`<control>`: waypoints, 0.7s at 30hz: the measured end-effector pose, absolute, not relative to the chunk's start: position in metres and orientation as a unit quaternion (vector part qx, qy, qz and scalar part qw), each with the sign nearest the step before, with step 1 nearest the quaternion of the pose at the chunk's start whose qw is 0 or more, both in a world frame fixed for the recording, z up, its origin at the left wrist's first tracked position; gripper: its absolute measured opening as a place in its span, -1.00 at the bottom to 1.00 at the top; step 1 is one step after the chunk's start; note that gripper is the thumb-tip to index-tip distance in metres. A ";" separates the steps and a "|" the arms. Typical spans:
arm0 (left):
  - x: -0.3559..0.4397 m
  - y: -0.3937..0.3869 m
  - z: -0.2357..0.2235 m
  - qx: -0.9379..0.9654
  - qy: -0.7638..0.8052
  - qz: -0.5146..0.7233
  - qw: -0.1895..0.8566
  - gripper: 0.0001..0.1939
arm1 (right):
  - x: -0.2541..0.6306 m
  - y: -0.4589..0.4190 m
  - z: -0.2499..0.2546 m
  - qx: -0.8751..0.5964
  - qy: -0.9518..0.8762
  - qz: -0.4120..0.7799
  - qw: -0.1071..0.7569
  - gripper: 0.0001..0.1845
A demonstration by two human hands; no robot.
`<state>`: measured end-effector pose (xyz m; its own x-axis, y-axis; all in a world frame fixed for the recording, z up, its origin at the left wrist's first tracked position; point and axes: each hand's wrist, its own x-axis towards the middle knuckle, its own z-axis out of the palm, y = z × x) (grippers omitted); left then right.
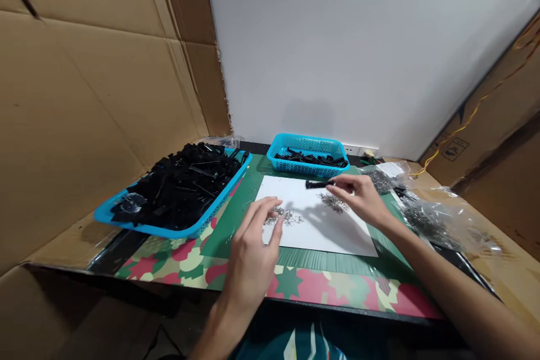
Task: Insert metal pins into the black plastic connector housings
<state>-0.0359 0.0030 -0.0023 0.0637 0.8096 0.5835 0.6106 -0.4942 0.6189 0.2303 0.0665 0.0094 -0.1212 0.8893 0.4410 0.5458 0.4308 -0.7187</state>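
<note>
My right hand (358, 197) pinches a short black strip (316, 184), perhaps fabric, between thumb and fingers. It hovers above the right part of a white sheet (312, 236), close to a small heap of tiny silvery metal pieces (335, 202). My left hand (255, 242) is over the sheet's left edge, thumb and fingers apart. Nothing shows between them. A second heap of metal pieces (289, 216) lies just beyond its fingertips. The exact kind of these pieces is too small to make out.
A large blue basket (198, 230) heaped with black strips stands at the left. Behind the sheet is a smaller blue basket (310, 167) with black pieces. Clear plastic bags (434, 225) of metal pieces lie at right. Cardboard walls (84, 95) flank the table.
</note>
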 end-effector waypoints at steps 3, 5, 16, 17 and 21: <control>-0.058 0.013 0.015 0.719 0.542 0.434 0.028 -0.83 | 0.248 0.098 0.016 -0.570 -0.674 0.079 0.463 -0.53; -0.074 0.020 0.027 0.698 0.588 0.407 -0.043 -0.82 | 0.256 0.122 0.020 -0.608 -0.663 0.018 0.436 -0.50; -0.153 0.056 0.051 0.692 0.673 0.175 -0.195 -0.80 | 0.262 0.126 0.022 -0.573 -0.719 -0.033 0.392 -0.55; -0.156 0.060 0.050 0.700 0.670 0.158 -0.188 -0.79 | 0.265 0.119 0.019 -0.565 -0.728 -0.036 0.386 -0.59; -0.155 0.075 0.050 0.735 0.646 0.119 -0.165 -0.69 | 0.283 0.102 0.000 -0.544 -0.753 -0.019 0.369 -0.65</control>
